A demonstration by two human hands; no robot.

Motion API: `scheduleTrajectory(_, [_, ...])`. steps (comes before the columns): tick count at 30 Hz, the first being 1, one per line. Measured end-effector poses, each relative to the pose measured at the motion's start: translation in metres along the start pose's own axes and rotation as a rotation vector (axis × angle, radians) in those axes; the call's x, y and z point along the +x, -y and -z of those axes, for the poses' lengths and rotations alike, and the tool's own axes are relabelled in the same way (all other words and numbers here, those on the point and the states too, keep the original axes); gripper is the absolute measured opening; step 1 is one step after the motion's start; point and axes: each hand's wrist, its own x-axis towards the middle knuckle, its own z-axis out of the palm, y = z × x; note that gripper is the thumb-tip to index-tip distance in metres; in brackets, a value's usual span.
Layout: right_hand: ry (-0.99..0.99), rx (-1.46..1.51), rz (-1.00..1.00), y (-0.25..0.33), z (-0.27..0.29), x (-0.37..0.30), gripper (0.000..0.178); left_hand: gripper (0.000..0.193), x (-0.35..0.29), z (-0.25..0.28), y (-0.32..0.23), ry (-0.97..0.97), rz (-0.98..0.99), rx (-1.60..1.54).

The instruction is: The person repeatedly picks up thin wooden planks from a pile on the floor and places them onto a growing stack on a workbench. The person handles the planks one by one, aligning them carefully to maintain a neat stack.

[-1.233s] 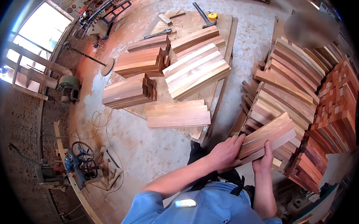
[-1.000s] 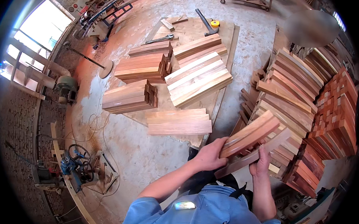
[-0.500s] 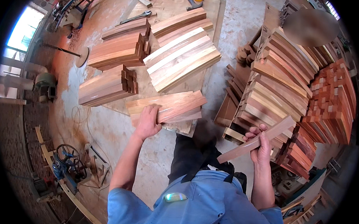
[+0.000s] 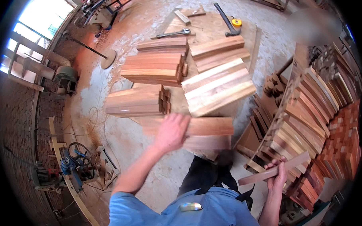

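My left hand (image 4: 172,132) lies palm down over a short group of wooden slats (image 4: 210,126) at the near edge of the sheet, its fingers curled round the far edge of one; the fingertips are hidden and the hand is slightly blurred. A darker slat (image 4: 208,142) lies along the near side of this group. At the right, my right hand (image 4: 278,176) grips a single brown slat (image 4: 252,178) from below, held at a slant above the stacked wood. Just beyond my left hand are a pale slat group (image 4: 219,88) and a brown stack (image 4: 133,101).
On the plywood sheet (image 4: 251,41) are reddish stacks (image 4: 150,66), an adjustable wrench (image 4: 174,33), a hammer (image 4: 224,19) and a yellow tape measure (image 4: 236,22). Long rows of slats (image 4: 302,113) stand at the right. A blue handwheel machine (image 4: 73,161) stands at the lower left.
The view has swung, shifting everything right and down in the picture. Under my left hand the slats that lay crossed now lie nearly parallel. My right hand still holds its slat.
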Motion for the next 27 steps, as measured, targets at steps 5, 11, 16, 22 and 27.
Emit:
scheduleTrajectory(5, [-0.076, -0.045, 0.046, -0.013, -0.015, -0.002, 0.026, 0.065, 0.061, 0.086, 0.149, -0.121, -0.021, 0.116])
scheduleTrajectory(11, [-0.207, -0.103, 0.078, -0.038, -0.039, -0.018, 0.032, 0.066, 0.133, 0.096, 0.283, -0.088, 0.024, 0.117])
scheduleTrajectory(16, [-0.3, -0.136, 0.095, -0.044, -0.064, -0.035, 0.039, 0.066, 0.17, 0.066, 0.323, 0.07, 0.051, 0.124])
scheduleTrajectory(22, [-0.361, -0.107, 0.129, -0.048, -0.078, -0.041, 0.042, 0.063, 0.195, 0.062, 0.32, 0.241, 0.1, 0.048])
scheduleTrajectory(27, [-0.403, -0.022, 0.1, -0.041, -0.074, -0.035, 0.041, 0.063, 0.205, 0.068, 0.309, 0.293, 0.188, 0.011])
